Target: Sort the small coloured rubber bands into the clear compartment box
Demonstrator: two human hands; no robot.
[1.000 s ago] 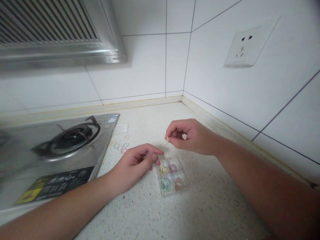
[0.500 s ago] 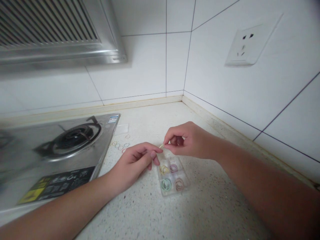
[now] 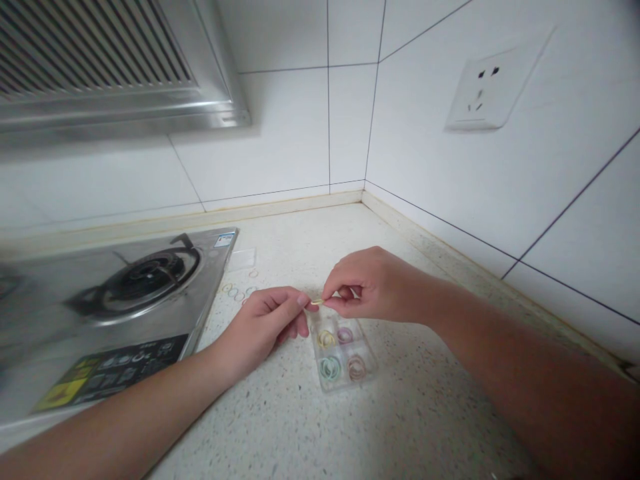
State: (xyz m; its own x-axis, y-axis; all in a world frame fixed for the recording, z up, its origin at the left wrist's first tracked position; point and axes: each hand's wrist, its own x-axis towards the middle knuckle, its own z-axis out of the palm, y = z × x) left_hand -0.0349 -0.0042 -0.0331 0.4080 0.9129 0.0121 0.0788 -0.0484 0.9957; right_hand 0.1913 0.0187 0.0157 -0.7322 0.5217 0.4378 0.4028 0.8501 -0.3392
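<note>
Closest to us, the clear divided case (image 3: 345, 385) sits on the counter (image 3: 400, 413), with green bands (image 3: 330, 368) and brown bands (image 3: 357, 367) in its near compartments, yellow ones (image 3: 327, 339) and purple ones (image 3: 345, 335) in the far pair. Over its far edge we see the held yellow band (image 3: 317, 302), outside every compartment. Our right hand (image 3: 367, 287) pinches one end. A second ago it held the band alone, apart from our left hand (image 3: 277, 317); now the left thumb and finger appear closed on the other end, so we judge the band is steadied from both sides. Beyond lie loose bands (image 3: 234, 293), then a clear flat piece (image 3: 243, 259) beside the stove (image 3: 210, 267).
</note>
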